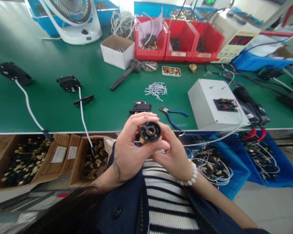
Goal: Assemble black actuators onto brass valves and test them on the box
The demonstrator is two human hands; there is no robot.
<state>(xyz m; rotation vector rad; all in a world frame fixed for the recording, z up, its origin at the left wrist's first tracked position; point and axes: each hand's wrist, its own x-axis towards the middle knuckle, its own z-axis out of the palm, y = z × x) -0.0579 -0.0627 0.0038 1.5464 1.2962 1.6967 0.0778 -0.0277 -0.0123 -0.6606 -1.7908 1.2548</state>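
Between my two hands is a round black connector [150, 131] with a brass-coloured centre, its open end facing up toward me. My left hand [134, 143] wraps it from the left, thumb across its near side. On the right, my right hand [169, 146] closes around the same part, with fingers behind it. Just beyond my fingers a black block-shaped part with red wire [142, 106] lies on the green table. Blue-handled side cutters [174, 114] rest to the right of it. A heap of small metal clips [156, 90] lies farther back.
Black plug parts with white cables [68, 84] lie at left, beside a fan [80, 31]. A mallet [127, 74] lies near a white box [118, 52]. Red bins [178, 53] line the back. A grey box [215, 107] stands right. Cardboard boxes [63, 159] and blue bins [244, 175] sit below.
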